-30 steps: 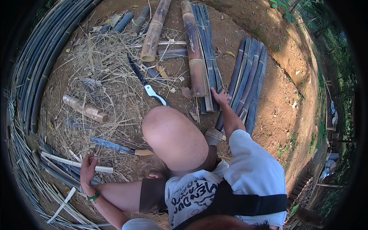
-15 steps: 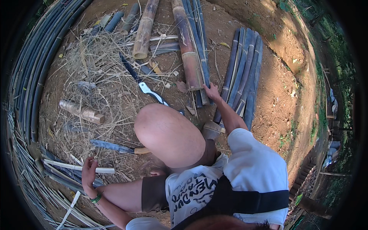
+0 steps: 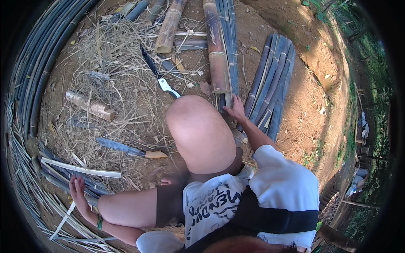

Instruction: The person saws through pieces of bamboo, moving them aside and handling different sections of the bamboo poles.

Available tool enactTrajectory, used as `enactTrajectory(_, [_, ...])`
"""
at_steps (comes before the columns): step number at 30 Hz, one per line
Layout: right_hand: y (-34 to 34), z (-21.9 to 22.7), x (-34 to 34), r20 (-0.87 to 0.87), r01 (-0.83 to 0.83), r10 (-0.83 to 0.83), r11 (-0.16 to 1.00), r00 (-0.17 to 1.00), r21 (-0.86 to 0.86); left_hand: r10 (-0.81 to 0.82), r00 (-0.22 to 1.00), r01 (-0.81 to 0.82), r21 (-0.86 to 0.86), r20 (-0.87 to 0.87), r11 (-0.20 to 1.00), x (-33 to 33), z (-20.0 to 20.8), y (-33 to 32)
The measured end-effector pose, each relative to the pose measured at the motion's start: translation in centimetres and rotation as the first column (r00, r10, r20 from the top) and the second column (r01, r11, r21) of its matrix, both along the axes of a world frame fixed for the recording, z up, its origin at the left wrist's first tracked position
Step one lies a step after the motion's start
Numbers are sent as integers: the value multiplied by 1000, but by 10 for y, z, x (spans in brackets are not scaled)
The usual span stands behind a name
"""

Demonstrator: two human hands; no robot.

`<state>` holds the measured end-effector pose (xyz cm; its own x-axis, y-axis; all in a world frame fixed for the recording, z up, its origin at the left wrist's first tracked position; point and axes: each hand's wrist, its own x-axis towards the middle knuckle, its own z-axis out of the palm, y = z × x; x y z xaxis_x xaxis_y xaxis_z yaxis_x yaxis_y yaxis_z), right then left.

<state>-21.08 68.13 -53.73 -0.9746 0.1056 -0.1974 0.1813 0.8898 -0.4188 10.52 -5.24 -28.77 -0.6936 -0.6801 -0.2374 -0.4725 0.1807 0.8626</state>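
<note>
My right hand point(image 3: 236, 110) is at the near end of a split bamboo strip point(image 3: 228, 99), its fingers closed around that end. Right beside the strip lies a thick brown bamboo pole point(image 3: 218, 69), with more dark split strips point(image 3: 231, 42) along its right side. On the left, my left hand point(image 3: 80, 197) hovers by a small pile of split bamboo, its fingers apart and nothing in them. A pale split bamboo piece point(image 3: 84, 168) lies just beyond those fingertips. Between my bent legs and the shavings rests a long knife point(image 3: 120, 147) with a wooden handle.
A folding saw point(image 3: 163, 84) with a white-and-blue handle lies beyond my knee. Bamboo shavings point(image 3: 122, 80) cover the ground, with a short cut block point(image 3: 90, 105) among them. Dark split bamboo point(image 3: 270, 80) is bundled at right; long poles point(image 3: 42, 71) curve along the left.
My left hand has moved slightly away from me and to the left. My right hand stays at the strip's end. The whole view has shifted a little, and my knee now covers part of the saw handle.
</note>
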Motion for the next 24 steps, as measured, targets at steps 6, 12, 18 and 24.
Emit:
enactTrajectory(6, [17,-11,-16,-96,175,-188,976,977,-129,-47,995,33,154,90,987,25,-44,1])
enactTrajectory(12, [61,24,-35,-157,283,-329,924,931,-257,-56,987,39,109,154,993,30,-63,0])
enactTrajectory(18, [-52,191,-79,-498,-75,-488,656,717,-751,39,993,-46,56,115,997,38,-19,4])
enactTrajectory(24, [-157,201,-122,-728,-420,195,897,658,-139,-179,977,176,31,113,984,-32,11,17])
